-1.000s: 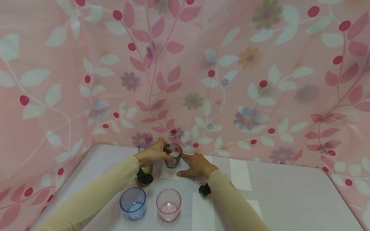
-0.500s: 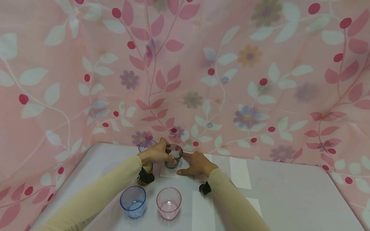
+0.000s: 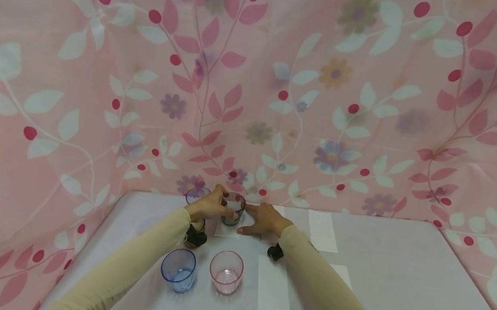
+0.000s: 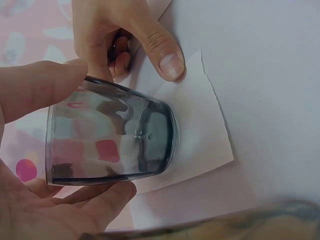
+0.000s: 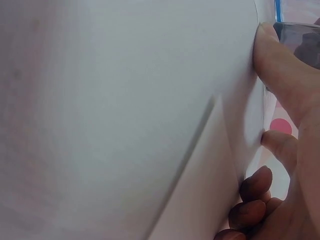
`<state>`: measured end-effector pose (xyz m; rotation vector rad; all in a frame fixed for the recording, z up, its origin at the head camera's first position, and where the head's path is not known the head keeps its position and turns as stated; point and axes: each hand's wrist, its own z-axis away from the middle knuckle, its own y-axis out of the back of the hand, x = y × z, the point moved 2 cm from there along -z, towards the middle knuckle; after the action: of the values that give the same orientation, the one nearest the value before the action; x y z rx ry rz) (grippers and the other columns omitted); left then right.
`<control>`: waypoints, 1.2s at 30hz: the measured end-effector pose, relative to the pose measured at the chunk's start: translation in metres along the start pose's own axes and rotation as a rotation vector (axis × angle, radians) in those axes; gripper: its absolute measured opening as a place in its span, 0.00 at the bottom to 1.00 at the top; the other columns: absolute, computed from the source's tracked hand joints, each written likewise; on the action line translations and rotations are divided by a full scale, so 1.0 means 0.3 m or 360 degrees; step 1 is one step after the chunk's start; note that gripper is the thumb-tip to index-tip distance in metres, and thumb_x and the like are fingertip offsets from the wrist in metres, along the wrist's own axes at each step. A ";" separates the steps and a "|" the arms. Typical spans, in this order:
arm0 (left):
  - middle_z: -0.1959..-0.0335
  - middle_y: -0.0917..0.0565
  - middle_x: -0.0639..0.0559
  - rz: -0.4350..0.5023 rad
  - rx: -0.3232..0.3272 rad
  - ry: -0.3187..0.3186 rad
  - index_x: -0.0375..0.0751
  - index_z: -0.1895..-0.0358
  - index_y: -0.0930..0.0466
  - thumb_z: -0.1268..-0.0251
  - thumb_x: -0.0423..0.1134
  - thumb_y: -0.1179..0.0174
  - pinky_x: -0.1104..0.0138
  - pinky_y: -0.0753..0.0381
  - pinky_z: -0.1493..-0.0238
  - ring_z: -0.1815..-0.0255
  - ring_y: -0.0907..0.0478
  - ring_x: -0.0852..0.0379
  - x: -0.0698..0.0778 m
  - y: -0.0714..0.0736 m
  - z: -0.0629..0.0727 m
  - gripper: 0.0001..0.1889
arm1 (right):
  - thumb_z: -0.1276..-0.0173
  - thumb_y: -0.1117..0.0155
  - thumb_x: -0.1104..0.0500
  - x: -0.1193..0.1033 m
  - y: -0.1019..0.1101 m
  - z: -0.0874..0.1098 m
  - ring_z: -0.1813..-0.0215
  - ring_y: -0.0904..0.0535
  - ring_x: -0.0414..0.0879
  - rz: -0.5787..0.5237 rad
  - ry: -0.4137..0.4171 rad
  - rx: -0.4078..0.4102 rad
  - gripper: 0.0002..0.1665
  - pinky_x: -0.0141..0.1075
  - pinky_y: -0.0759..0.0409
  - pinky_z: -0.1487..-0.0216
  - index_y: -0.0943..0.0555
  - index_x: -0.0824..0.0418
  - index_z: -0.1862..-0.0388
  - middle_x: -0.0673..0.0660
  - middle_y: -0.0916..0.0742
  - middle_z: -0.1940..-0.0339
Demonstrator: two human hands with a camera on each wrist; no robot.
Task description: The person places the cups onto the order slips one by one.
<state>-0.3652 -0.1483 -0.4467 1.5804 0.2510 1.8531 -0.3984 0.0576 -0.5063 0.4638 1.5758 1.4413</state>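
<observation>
My left hand [image 3: 207, 208] grips a smoky grey glass [image 3: 233, 209] between thumb and fingers. In the left wrist view the glass [image 4: 112, 135] has its base over a white paper piece [image 4: 200, 132]; I cannot tell whether it touches. My right hand [image 3: 267, 220] is just right of the glass, thumb and forefinger spread apart. Its thumb tip [image 4: 172, 66] rests at the paper's edge, and its other fingers curl loosely below. In the right wrist view the thumb [image 5: 275, 55] lies against the white surface; the grey glass shows at the right edge.
A blue glass [image 3: 178, 271] and a pink glass [image 3: 226, 273] stand in front. A purple-rimmed glass [image 3: 195, 195] stands behind my left hand; an amber glass [image 4: 240, 227] is partly hidden by my left wrist. White papers [image 3: 274, 288] lie rightward. A floral curtain [image 3: 297, 146] hangs behind.
The view has tilted very slightly. Both hands and the grey glass keep nearly the same places.
</observation>
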 end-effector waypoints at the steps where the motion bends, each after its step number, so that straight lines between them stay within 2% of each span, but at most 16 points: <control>1: 0.33 0.28 0.29 -0.0003 0.0004 0.0003 0.30 0.28 0.42 0.37 0.43 0.25 0.44 0.25 0.28 0.33 0.27 0.37 0.001 -0.001 0.002 0.43 | 0.37 0.22 0.34 0.000 0.000 0.000 0.41 0.18 0.56 -0.0002 -0.0001 0.0002 0.54 0.53 0.18 0.32 0.31 0.52 0.17 0.72 0.12 0.48; 6: 0.37 0.27 0.30 -0.0030 0.0015 -0.0013 0.29 0.28 0.42 0.37 0.43 0.25 0.44 0.24 0.32 0.37 0.26 0.38 0.004 -0.004 0.007 0.43 | 0.36 0.22 0.35 -0.003 -0.001 0.002 0.44 0.18 0.53 0.0002 0.0000 0.0003 0.54 0.51 0.18 0.31 0.32 0.51 0.16 0.69 0.11 0.52; 10: 0.33 0.27 0.26 -0.0080 0.0023 -0.0019 0.28 0.28 0.41 0.38 0.43 0.26 0.41 0.25 0.29 0.31 0.27 0.34 -0.001 -0.005 0.008 0.43 | 0.36 0.23 0.34 -0.007 0.000 0.006 0.52 0.23 0.49 -0.0021 -0.0031 -0.0021 0.55 0.51 0.18 0.32 0.34 0.49 0.15 0.62 0.15 0.65; 14: 0.30 0.27 0.25 -0.0115 0.0020 -0.0019 0.28 0.27 0.42 0.38 0.43 0.26 0.38 0.27 0.27 0.27 0.29 0.31 -0.006 -0.004 0.007 0.44 | 0.36 0.23 0.33 -0.008 0.002 0.008 0.56 0.26 0.46 -0.0038 -0.0056 -0.0032 0.56 0.50 0.18 0.33 0.35 0.47 0.15 0.57 0.20 0.70; 17: 0.30 0.27 0.25 -0.0143 0.0018 -0.0029 0.27 0.26 0.42 0.37 0.43 0.25 0.38 0.25 0.29 0.27 0.28 0.30 -0.006 -0.002 0.006 0.44 | 0.36 0.23 0.32 -0.005 0.000 0.006 0.52 0.23 0.49 -0.0043 -0.0057 -0.0032 0.56 0.52 0.18 0.32 0.36 0.46 0.15 0.61 0.17 0.64; 19: 0.30 0.26 0.25 -0.0175 0.0026 -0.0040 0.27 0.27 0.42 0.37 0.42 0.25 0.39 0.24 0.29 0.28 0.27 0.30 -0.005 -0.003 0.006 0.44 | 0.37 0.23 0.32 -0.002 -0.003 0.004 0.45 0.21 0.52 -0.0049 -0.0068 -0.0033 0.56 0.54 0.19 0.30 0.36 0.45 0.15 0.67 0.15 0.52; 21: 0.31 0.25 0.25 -0.0202 0.0032 -0.0046 0.26 0.27 0.42 0.36 0.42 0.26 0.40 0.23 0.30 0.28 0.26 0.31 -0.003 -0.004 0.007 0.43 | 0.37 0.24 0.31 0.003 -0.008 0.003 0.35 0.22 0.57 -0.0059 -0.0087 -0.0040 0.57 0.56 0.21 0.29 0.36 0.44 0.15 0.71 0.17 0.37; 24: 0.31 0.25 0.25 -0.0234 0.0043 -0.0055 0.26 0.27 0.41 0.36 0.42 0.26 0.42 0.23 0.29 0.29 0.26 0.32 0.002 -0.006 0.009 0.43 | 0.36 0.25 0.29 0.008 -0.014 0.001 0.27 0.26 0.61 -0.0060 -0.0114 -0.0050 0.57 0.58 0.23 0.27 0.37 0.43 0.14 0.73 0.24 0.25; 31: 0.28 0.26 0.27 -0.0340 0.0079 -0.0057 0.26 0.23 0.44 0.37 0.44 0.25 0.42 0.23 0.29 0.29 0.25 0.33 0.018 0.000 0.027 0.48 | 0.36 0.25 0.30 -0.002 -0.009 0.005 0.29 0.26 0.60 -0.0057 -0.0128 -0.0050 0.57 0.58 0.22 0.29 0.37 0.43 0.14 0.73 0.24 0.26; 36: 0.23 0.32 0.27 -0.0356 0.0080 -0.0046 0.26 0.19 0.49 0.36 0.46 0.25 0.40 0.28 0.25 0.23 0.31 0.32 0.038 0.005 0.053 0.53 | 0.36 0.24 0.31 -0.013 0.000 0.014 0.39 0.23 0.56 -0.0030 -0.0113 -0.0049 0.56 0.56 0.18 0.34 0.35 0.46 0.15 0.73 0.20 0.33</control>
<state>-0.3514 -0.1470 -0.4330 1.5436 0.4459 1.6621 -0.3931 0.0569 -0.5046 0.4755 1.4962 1.4177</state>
